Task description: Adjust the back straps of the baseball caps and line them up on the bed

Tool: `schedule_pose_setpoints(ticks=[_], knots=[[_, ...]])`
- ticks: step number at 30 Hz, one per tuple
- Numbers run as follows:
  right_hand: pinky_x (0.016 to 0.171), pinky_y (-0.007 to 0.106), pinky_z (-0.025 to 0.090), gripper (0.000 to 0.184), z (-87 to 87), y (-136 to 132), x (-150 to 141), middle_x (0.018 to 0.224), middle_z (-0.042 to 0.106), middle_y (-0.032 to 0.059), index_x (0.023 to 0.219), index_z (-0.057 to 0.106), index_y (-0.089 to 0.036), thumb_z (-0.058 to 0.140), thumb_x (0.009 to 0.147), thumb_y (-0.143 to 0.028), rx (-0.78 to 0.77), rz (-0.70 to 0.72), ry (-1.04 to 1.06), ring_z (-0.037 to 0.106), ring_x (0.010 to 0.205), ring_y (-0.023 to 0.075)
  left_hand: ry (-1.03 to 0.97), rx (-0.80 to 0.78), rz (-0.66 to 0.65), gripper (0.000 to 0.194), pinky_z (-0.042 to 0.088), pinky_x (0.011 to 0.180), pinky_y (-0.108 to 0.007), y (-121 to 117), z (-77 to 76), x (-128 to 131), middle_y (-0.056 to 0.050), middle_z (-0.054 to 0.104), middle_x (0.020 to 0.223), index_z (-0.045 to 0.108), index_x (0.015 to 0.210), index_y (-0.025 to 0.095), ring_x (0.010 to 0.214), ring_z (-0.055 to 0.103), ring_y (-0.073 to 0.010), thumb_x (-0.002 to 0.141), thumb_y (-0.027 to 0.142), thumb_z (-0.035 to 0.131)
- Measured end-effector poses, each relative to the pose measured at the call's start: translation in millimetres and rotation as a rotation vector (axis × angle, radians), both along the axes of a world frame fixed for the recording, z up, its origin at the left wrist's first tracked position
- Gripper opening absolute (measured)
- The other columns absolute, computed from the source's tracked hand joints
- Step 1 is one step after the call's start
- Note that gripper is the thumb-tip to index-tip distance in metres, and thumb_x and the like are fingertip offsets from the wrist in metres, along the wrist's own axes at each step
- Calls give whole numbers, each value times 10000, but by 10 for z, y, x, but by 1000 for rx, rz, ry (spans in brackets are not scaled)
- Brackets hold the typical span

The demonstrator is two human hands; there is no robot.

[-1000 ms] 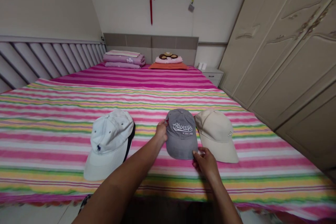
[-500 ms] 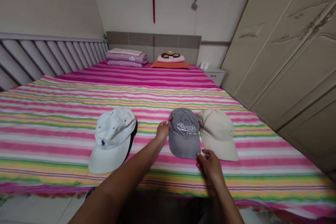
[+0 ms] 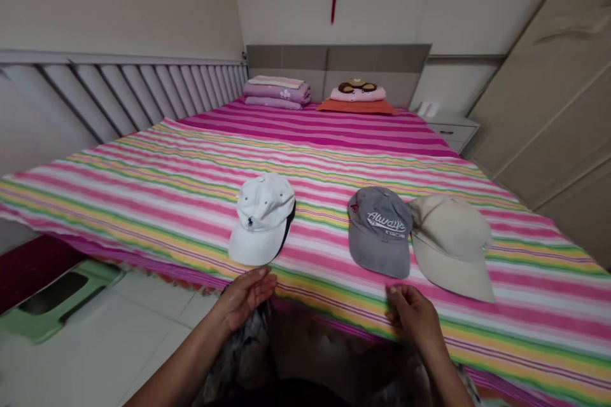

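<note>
Striped bedding (image 3: pixel 322 222) bears a white cap (image 3: pixel 261 219) at eleven o'clock, grey cap (image 3: pixel 379 232) at one, beige cap (image 3: pixel 451 245) at two; left hand (image 3: pixel 242 297) spread, right hand (image 3: pixel 417 315) loosely curled (both empty), apparently a hands-off step; gripping calls for reaching forward.

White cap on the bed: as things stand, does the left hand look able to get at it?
Most likely yes. The left hand looks empty and open, close to the brim of the white cap, and nothing visible blocks it; the gray cap lies well aside.
</note>
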State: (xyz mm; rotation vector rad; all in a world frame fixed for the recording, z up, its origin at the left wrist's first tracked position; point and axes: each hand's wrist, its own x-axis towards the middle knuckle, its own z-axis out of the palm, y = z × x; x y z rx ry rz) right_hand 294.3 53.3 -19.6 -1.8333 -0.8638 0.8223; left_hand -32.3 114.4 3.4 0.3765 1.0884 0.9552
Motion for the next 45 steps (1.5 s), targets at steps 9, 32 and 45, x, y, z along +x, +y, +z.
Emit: schedule_pose_setpoints(ticks=[9, 32, 45], knots=[[433, 260, 407, 285, -17, -23, -253, 439, 470, -48, 640, 473, -207, 485, 713, -483, 29, 195, -25, 521, 413, 153, -187, -11, 402, 136, 549, 638, -270, 390, 88, -150, -29, 682, 681, 584, 838, 147, 625, 650, -139, 790, 65, 487], [471, 237, 344, 284, -67, 57, -511, 447, 502, -28, 582, 433, -213, 442, 768, -427, 25, 404, -206, 434, 437, 132, -332, 203, 595, 358, 543, 718, -257, 505, -34, -538, -57, 708, 783, 557, 1105, 142, 709, 665, -140, 815, 11, 392], [457, 238, 354, 307, -45, 46, -525, 447, 515, -17, 578, 429, -217, 417, 755, -467, 27, 405, -276, 463, 439, 144, 384, 115, 495, 318, 492, 391, -216, 341, -83, -699, 24, 495, 388, 461, 521, 129, 377, 551, -119, 704, 328, 628]])
